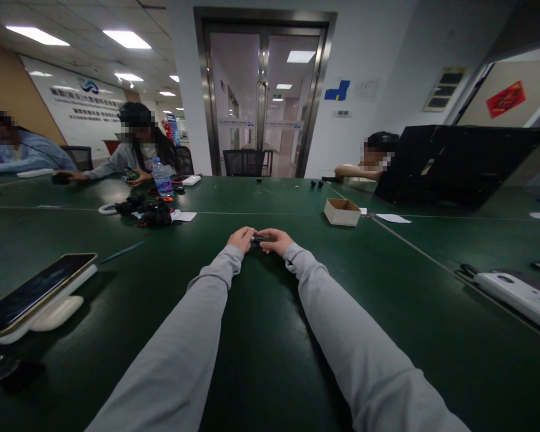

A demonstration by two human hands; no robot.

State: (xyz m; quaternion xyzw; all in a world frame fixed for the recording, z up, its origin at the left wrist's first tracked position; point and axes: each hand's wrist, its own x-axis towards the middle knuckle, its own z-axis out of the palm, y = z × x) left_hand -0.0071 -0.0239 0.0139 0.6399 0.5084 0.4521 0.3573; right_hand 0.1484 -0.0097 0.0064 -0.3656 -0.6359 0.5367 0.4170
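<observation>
Both arms reach forward in grey sleeves over the green table (270, 360). Between the hands is a small dark object (257, 239) with a lighter, shiny end on its left; it is too small to name. My left hand (242, 239) has its fingers closed around the light end. From the other side, my right hand (276, 241) pinches the dark end between thumb and fingers. The fingers cover much of the object.
A small open box (342, 213) stands ahead right, beside white paper (393, 218). Ahead left are a black tangled heap (150, 211) and a water bottle (162, 179). A phone (36, 291) lies near left, a white power strip (522, 294) right. Several people sit across the table.
</observation>
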